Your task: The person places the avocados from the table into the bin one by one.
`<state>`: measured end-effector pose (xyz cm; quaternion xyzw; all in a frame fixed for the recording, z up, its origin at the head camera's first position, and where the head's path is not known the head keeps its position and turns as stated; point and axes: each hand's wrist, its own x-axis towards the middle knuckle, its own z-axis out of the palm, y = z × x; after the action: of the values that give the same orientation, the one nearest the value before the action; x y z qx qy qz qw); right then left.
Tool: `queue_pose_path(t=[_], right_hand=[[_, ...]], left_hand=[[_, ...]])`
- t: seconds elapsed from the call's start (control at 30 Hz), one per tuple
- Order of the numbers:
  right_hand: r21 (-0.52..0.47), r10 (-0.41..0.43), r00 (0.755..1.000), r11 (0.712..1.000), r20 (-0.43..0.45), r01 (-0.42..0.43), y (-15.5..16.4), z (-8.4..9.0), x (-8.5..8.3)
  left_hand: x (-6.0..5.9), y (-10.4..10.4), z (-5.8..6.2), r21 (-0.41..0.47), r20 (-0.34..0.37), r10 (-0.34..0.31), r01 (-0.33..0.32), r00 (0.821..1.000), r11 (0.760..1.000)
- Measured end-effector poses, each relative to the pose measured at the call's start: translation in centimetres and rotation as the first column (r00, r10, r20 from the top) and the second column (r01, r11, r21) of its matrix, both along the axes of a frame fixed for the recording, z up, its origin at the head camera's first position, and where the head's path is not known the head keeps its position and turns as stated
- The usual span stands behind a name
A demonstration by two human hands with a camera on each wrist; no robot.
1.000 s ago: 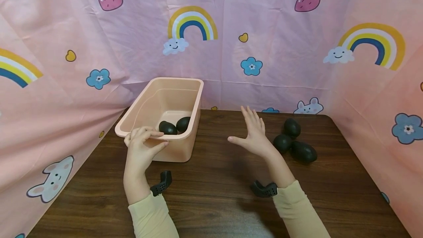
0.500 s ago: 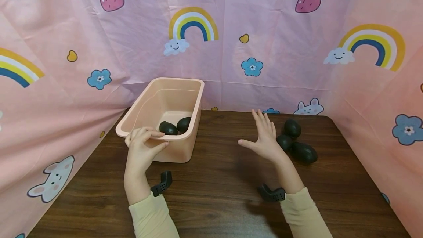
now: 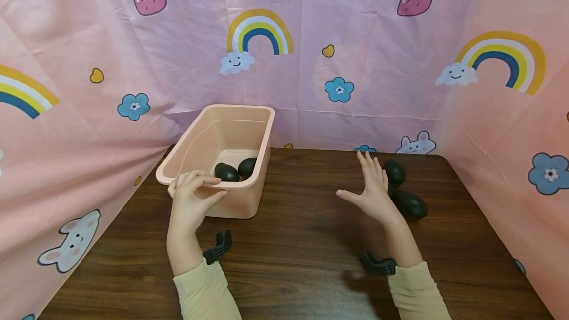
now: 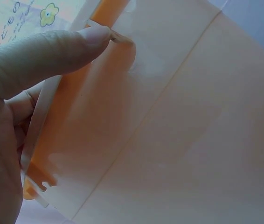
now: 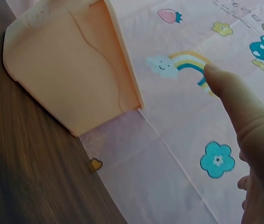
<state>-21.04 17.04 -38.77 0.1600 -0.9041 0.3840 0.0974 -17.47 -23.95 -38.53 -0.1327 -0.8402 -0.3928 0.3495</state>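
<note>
Gripping the near rim of the peach bin [image 3: 231, 132] with my left hand [image 3: 192, 196], fingers curled over the lip and thumb pressed against the outer wall, I've got it steady at the left side of the desk [image 3: 284, 260]. My right hand [image 3: 371, 189] hangs spread and flat above the wood, fingers straight, holding nothing, just beside the dark avocados [image 3: 406, 204] on the right. One of them peeks out past my fingertips, another lies beyond my palm; whether a third hides under the hand, I cannot tell.

Those avocados look firm and smooth-skinned, egg-shaped, so I judge they could roll or slip if pinched at the narrow end; wrapping the fingers round the fat middle seems the safest hold. Light enough for one hand, I'd say. The bin looks like stiff thin plastic, light, likely to slide unless held at the rim as I hold it.

Farther off, two more avocados [image 3: 235, 169] sit inside the bin at its near end, touching each other. Behind everything hangs the pink curtain [image 3: 311, 38] with rainbows and strawberries.

Only the head view shows the fruit at all. The left wrist view gives the thumb [image 4: 43, 56] on the bin's wall up close, with the rim's underside. The right wrist view catches the bin's [image 5: 66, 74] far side and my bare finger, no avocado in sight.
</note>
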Motion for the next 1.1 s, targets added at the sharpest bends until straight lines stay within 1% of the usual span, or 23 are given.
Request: queue_pose_path(t=[0.2,0.4,0.63,0.83,1.1], right_hand=[[-0.008,-0.031,0.999,0.999,-0.014,0.031,1.5,-0.7,0.1],[-0.045,-0.044,0.999,0.998,-0.004,0.044,2.5,-0.8,0.5],[-0.038,-0.075,0.996,0.997,-0.046,0.074,3.5,-0.8,0.7],[-0.05,-0.119,0.991,0.992,-0.062,0.116,4.9,-0.7,1.1],[-0.052,-0.197,0.978,0.98,-0.067,0.194,7.1,-1.1,1.3]], left_hand=[[-0.1,0.0,-0.1,-0.002,-0.004,0.001,-0.001,1.0,1.0],[-0.1,0.0,-0.1,0.002,-0.007,0.001,-0.001,1.0,1.0],[-0.1,0.1,0.0,0.011,-0.003,-0.009,0.009,1.0,1.0],[-0.1,0.1,-0.1,0.025,0.002,-0.015,0.015,1.0,1.0],[-0.1,0.1,-0.1,0.002,-0.01,0.001,-0.001,1.0,1.0]])
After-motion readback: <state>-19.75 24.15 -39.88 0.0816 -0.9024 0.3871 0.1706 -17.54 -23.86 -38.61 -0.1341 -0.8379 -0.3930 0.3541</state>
